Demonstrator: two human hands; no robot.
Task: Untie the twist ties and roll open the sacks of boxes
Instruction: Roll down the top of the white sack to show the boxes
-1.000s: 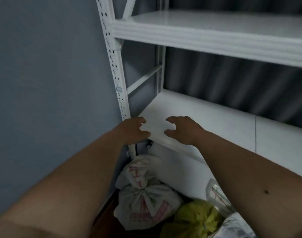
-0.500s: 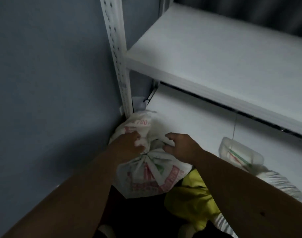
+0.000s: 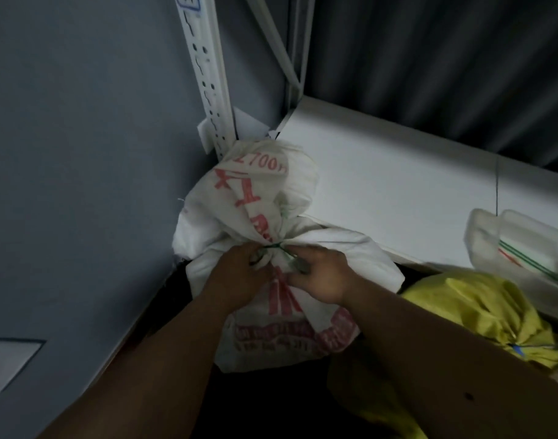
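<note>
A white woven sack [image 3: 265, 331] with red print stands in the corner by the shelf post, its neck cinched by a green twist tie [image 3: 276, 246]. My left hand [image 3: 239, 274] pinches the tie's left end at the gathered neck. My right hand [image 3: 318, 274] pinches the tie's right end, fingers curled round it. The sack's bunched top [image 3: 258, 185] flares above the tie. A yellow sack [image 3: 480, 315] lies to the right, tied with a blue tie [image 3: 518, 350]. Another white sack [image 3: 518, 248] with green and red stripes sits further right, part cut off.
A white metal shelf board [image 3: 398, 191] runs behind the sacks at their neck height. The perforated shelf post [image 3: 208, 74] rises at the corner against the grey wall [image 3: 81, 153]. A dark corrugated panel [image 3: 445, 58] backs the shelf. The floor below is dark.
My head dropped and came closer to the floor sacks. Both hands moved down from the shelf edge to the white sack's neck and took hold of the green tie.
</note>
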